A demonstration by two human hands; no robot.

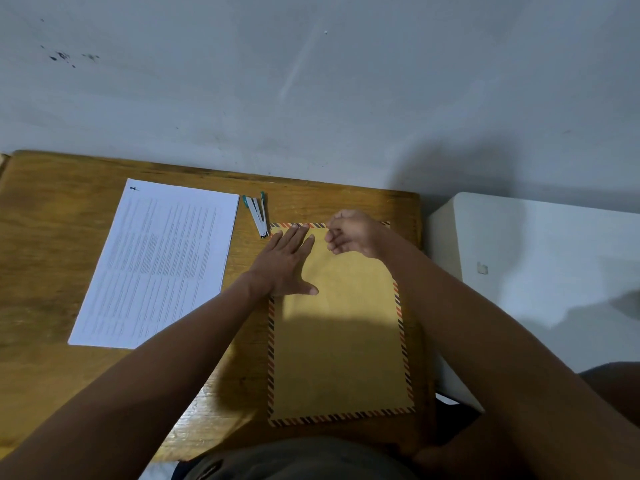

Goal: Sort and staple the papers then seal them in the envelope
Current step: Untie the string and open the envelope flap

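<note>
- Envelope [341,348]: a yellow-brown one with a striped border of orange and dark marks, lying flat on the right part of the wooden table [45,237], its long side running from near to far.
- Left hand [287,259]: laid flat on the far left corner of the envelope, palm down, fingers together and stretched out, thumb spread to the right; it presses the paper and grasps nothing.
- Right hand [353,233]: at the far edge of the envelope, fingers curled in, thumb and forefinger brought close at the striped top border (whether they actually pinch the edge I cannot tell).
- Papers [159,261]: a white printed stack lying on the left part of the table, tilted, well apart from the envelope.
- Stapler [258,214]: white with green ends, opened out, resting between the papers and the envelope, just beside the envelope's far left corner.
</note>
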